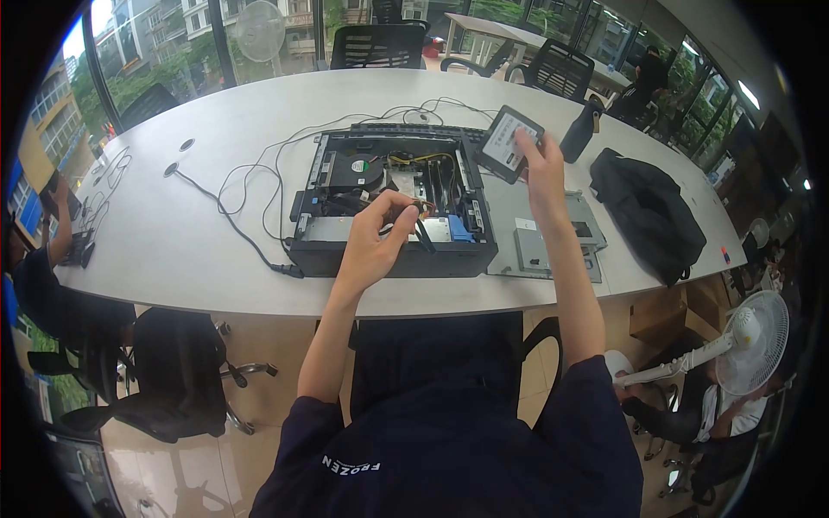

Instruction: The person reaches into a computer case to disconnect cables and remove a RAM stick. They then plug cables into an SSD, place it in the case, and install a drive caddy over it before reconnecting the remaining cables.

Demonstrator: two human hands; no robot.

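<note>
A desktop computer case (302, 226) lies flat on the table with its cover off. Inside it are a round black fan (357, 170), yellow wires (416, 160) and a blue latch (460, 230). Over the front of the case, my left hand (380, 235) is closed in a pinch on a dark cable (424, 235); the cable's end is too small to make out. My right hand (541, 164) grips a thin solid-state drive (505, 142) by its edge, raised beyond the case's right side. The drive is dark with a white label facing me.
Right of the case lies a grey metal panel (544, 250). Farther right are a black bag (648, 211) and a dark bottle (581, 131). Black cables (226, 207) run across the white table (207, 268). Another person's arm (62, 226) is at the left end; a fan (751, 341) stands lower right.
</note>
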